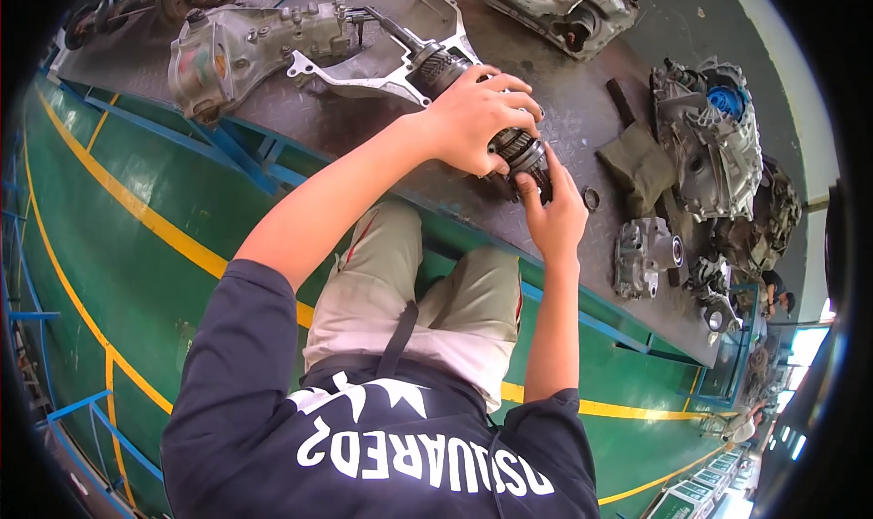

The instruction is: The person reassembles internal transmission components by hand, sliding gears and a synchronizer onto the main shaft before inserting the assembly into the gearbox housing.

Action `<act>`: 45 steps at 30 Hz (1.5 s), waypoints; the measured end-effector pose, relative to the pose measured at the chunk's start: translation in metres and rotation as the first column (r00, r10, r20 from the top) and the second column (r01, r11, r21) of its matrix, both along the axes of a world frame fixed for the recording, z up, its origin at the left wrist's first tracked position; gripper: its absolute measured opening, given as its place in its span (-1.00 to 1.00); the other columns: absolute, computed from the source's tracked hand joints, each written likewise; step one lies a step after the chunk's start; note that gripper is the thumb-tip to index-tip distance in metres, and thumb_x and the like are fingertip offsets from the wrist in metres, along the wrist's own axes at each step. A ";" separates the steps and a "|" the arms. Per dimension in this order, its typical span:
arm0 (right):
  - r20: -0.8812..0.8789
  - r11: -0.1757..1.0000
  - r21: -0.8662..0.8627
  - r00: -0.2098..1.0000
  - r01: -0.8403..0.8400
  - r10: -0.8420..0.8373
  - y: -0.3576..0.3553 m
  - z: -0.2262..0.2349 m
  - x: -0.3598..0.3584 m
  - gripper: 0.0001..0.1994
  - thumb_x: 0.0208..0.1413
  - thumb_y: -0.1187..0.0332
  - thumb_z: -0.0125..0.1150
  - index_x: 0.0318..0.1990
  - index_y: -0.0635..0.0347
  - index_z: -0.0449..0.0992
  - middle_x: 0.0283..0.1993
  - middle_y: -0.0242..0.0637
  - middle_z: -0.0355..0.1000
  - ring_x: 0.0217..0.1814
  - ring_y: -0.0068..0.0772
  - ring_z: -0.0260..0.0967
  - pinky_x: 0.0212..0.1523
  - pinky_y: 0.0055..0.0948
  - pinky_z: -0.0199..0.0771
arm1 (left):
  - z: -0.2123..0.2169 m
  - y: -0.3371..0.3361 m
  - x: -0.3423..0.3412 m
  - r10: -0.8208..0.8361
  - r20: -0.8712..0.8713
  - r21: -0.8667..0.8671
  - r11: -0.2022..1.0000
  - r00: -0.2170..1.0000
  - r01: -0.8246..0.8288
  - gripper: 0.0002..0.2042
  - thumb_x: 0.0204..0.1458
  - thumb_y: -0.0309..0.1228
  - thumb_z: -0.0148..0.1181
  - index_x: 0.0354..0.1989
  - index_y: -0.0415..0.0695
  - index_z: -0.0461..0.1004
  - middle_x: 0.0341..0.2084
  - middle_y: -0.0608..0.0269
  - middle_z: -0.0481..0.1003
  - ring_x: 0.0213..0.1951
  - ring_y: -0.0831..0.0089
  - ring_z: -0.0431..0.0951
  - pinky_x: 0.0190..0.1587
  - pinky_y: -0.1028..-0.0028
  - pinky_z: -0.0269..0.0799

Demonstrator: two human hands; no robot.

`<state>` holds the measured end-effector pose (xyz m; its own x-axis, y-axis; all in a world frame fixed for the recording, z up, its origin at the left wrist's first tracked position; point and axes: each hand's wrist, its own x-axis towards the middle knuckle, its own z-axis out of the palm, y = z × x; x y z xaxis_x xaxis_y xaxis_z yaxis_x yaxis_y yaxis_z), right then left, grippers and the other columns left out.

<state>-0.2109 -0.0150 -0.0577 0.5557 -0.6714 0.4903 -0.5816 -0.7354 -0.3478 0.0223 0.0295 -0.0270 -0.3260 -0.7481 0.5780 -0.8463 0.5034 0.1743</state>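
Observation:
A gear shaft [439, 68] with several dark toothed gears lies slantwise over the metal workbench [575, 119], its thin end toward the far left. My left hand [479, 119] wraps over the middle of it from above, fingers curled round the gears. Close by on the right, my right hand [556, 208] grips the near end of the same shaft, thumb and fingers on the rings there. A pale metal fork-shaped bracket [386, 84] sits under and beside the shaft's far part. Beneath my palms, some of the gears are hidden.
On the left rests a long gearbox housing [264, 48]; another casing [568, 5] lies at the back. To the right are a small ring [591, 198], a crumpled cloth [640, 163], a large open housing [709, 142] and a smaller casing [644, 257]. Blue framing edges the bench.

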 end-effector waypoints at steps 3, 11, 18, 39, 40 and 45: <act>0.117 0.992 0.126 0.993 -0.027 0.012 -0.001 0.002 -0.005 -0.47 0.19 0.00 0.34 0.23 0.07 0.52 -0.15 -0.17 0.60 -0.24 -0.09 0.58 -0.21 -0.29 0.54 | 0.001 0.005 -0.007 0.009 -0.013 0.015 1.000 1.000 -0.009 -0.45 -0.29 -0.25 0.54 0.00 0.02 0.59 0.10 0.37 0.55 0.42 0.29 0.24 0.47 -0.15 -0.17; 0.094 0.968 0.251 0.995 0.014 -0.039 -0.004 0.006 -0.006 -0.47 0.08 0.01 0.44 0.16 0.05 0.61 -0.27 -0.22 0.59 -0.30 -0.16 0.57 -0.26 -0.32 0.50 | 0.014 0.015 -0.022 0.044 0.126 0.015 0.999 0.991 -0.046 -0.52 -0.22 -0.46 0.37 0.01 -0.15 0.58 0.01 0.26 0.59 0.43 0.28 0.21 0.49 -0.13 -0.23; 0.110 0.980 0.186 0.990 0.067 -0.088 0.000 0.003 -0.007 -0.47 0.02 -0.01 0.46 0.13 -0.03 0.64 -0.24 -0.26 0.61 -0.27 -0.14 0.60 -0.24 -0.28 0.55 | 0.023 0.013 -0.036 0.056 0.192 0.035 0.997 0.980 -0.064 -0.56 -0.33 -0.58 0.35 -0.12 -0.26 0.61 -0.11 0.17 0.61 0.28 0.23 0.38 0.46 0.01 -0.04; 0.088 0.994 0.104 0.995 0.040 -0.049 -0.008 -0.007 -0.013 -0.54 0.11 -0.10 0.29 0.02 -0.02 0.59 -0.19 -0.21 0.61 -0.19 0.03 0.60 -0.18 -0.06 0.61 | 0.050 -0.011 -0.035 -0.042 0.416 0.233 0.970 0.908 -0.062 -0.48 -0.17 -0.58 0.39 0.09 -0.16 0.58 0.12 0.16 0.53 0.31 0.14 0.35 0.36 0.17 0.17; 0.093 0.994 0.102 0.994 0.039 -0.048 -0.008 -0.006 -0.013 -0.54 0.11 -0.10 0.29 0.02 -0.02 0.59 -0.19 -0.21 0.61 -0.19 0.03 0.60 -0.18 -0.06 0.61 | 0.050 -0.011 -0.035 -0.040 0.421 0.231 0.971 0.906 -0.064 -0.48 -0.17 -0.58 0.39 0.09 -0.16 0.58 0.12 0.16 0.53 0.31 0.14 0.35 0.36 0.17 0.17; 0.067 0.988 0.156 0.998 -0.004 -0.007 -0.011 0.001 -0.016 -0.56 0.10 -0.10 0.30 -0.04 0.02 0.61 -0.20 -0.12 0.61 -0.14 0.06 0.58 -0.14 -0.04 0.60 | 0.047 -0.015 -0.034 0.037 0.355 0.287 0.947 0.934 -0.146 -0.48 -0.09 -0.55 0.39 0.15 -0.06 0.55 0.22 0.06 0.42 0.29 0.03 0.35 0.34 0.12 0.24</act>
